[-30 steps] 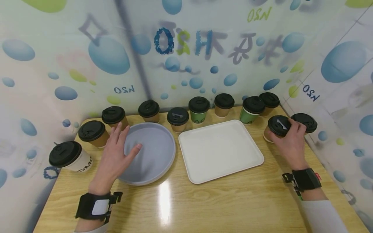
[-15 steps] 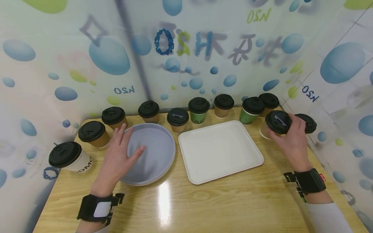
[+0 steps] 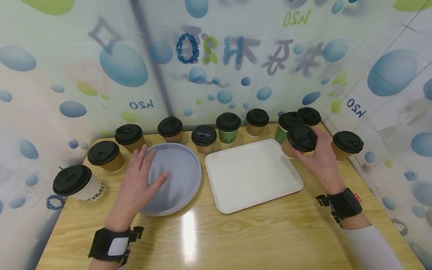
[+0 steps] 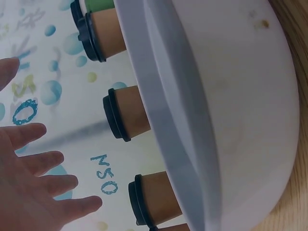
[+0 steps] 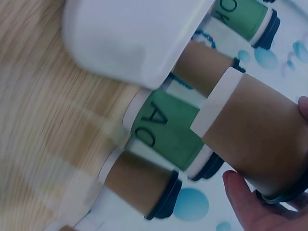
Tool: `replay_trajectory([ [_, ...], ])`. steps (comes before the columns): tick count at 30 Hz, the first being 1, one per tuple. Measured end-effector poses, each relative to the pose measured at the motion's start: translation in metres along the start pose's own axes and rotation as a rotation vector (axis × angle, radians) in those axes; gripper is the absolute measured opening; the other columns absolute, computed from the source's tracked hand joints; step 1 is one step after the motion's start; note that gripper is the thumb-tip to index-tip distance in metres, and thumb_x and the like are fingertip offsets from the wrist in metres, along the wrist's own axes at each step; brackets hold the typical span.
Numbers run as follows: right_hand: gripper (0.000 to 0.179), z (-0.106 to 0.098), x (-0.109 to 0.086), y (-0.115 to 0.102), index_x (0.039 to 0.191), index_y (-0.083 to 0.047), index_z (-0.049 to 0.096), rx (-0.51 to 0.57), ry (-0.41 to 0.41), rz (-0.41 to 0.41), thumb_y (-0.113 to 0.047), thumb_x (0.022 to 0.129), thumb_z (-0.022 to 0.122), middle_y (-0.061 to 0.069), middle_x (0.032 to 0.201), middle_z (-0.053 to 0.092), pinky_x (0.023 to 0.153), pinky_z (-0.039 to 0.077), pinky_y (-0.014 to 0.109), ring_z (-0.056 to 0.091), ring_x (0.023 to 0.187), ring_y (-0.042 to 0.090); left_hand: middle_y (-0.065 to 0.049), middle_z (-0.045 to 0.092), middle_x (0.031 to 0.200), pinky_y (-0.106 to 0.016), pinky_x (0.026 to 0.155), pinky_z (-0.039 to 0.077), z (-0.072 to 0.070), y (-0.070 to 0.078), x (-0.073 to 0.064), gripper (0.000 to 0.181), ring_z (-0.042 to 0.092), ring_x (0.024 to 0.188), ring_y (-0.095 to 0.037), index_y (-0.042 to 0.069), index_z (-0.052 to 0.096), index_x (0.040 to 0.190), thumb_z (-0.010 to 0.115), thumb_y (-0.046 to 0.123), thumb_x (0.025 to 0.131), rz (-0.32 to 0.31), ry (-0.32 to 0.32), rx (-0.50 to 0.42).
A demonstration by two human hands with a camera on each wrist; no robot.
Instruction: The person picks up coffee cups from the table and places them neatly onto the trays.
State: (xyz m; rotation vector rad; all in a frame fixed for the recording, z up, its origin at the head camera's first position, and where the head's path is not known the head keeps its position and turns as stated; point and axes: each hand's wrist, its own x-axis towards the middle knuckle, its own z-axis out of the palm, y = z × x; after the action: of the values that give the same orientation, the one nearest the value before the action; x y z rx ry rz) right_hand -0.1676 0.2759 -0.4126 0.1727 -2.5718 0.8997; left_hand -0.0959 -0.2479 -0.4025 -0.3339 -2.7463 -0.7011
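Observation:
My right hand grips a brown paper coffee cup with a black lid, by its lid end. In the right wrist view the held coffee cup is off the table, its white base band showing. It is beside the back right corner of a white rectangular tray. My left hand has its fingers spread over the left side of a round grey-blue plate and holds nothing. The left wrist view shows that hand above the plate's raised rim.
Several lidded cups line the table's back edge, among them a green cup and another green cup behind the held one. A white cup stands far left. A brown cup stands right of my right hand. A patterned wall rises behind.
My right hand has lifted the coffee cup from the right side and carried it left towards the white tray. My left hand has shifted only slightly over the plate.

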Motion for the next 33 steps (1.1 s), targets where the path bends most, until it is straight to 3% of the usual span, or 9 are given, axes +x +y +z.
replay_trajectory([
  [6,0.096,0.017,0.008,-0.009,0.157,0.003,0.028,0.007,-0.095,-0.02,-0.026,0.086,0.085,0.031,0.153,0.037,0.107,0.037,0.068,0.039,0.138,0.05,-0.026,0.024,0.166,-0.074,0.111,0.024,0.003,0.003,0.001,0.075,0.019,0.151,-0.054,0.0,0.043,0.153,0.076,0.031,0.094,0.027,0.013,0.006],
  [19,0.09,0.058,0.022,-0.005,0.154,0.005,0.032,-0.019,-0.167,-0.056,-0.025,0.087,0.084,0.031,0.151,0.036,0.105,0.041,0.066,0.043,0.135,0.049,-0.028,0.026,0.165,-0.068,0.116,0.022,0.01,0.002,-0.001,0.074,0.019,0.151,-0.053,0.0,0.044,0.152,0.077,0.03,0.093,0.053,0.024,0.015],
  [25,0.09,0.07,0.024,-0.002,0.151,0.007,0.033,-0.035,-0.185,-0.081,-0.022,0.085,0.087,0.031,0.15,0.035,0.105,0.043,0.064,0.047,0.132,0.049,-0.03,0.028,0.163,-0.071,0.113,0.026,0.009,0.005,-0.005,0.074,0.021,0.15,-0.054,-0.002,0.046,0.151,0.079,0.027,0.091,0.078,0.036,0.024],
  [28,0.09,0.073,0.024,-0.001,0.15,0.008,0.034,-0.041,-0.179,-0.096,-0.02,0.084,0.088,0.03,0.149,0.035,0.105,0.044,0.063,0.048,0.132,0.048,-0.031,0.03,0.161,-0.073,0.11,0.028,0.01,0.01,-0.005,0.074,0.023,0.148,-0.056,-0.002,0.046,0.15,0.079,0.026,0.091,0.111,0.033,0.031],
  [33,0.087,0.075,0.026,0.0,0.149,0.009,0.034,-0.055,-0.178,-0.111,-0.02,0.085,0.087,0.03,0.148,0.033,0.103,0.045,0.063,0.048,0.13,0.049,-0.031,0.036,0.158,-0.072,0.108,0.033,0.018,0.025,-0.003,0.072,0.032,0.142,-0.058,-0.002,0.049,0.148,0.079,0.024,0.088,0.218,0.066,0.068],
])
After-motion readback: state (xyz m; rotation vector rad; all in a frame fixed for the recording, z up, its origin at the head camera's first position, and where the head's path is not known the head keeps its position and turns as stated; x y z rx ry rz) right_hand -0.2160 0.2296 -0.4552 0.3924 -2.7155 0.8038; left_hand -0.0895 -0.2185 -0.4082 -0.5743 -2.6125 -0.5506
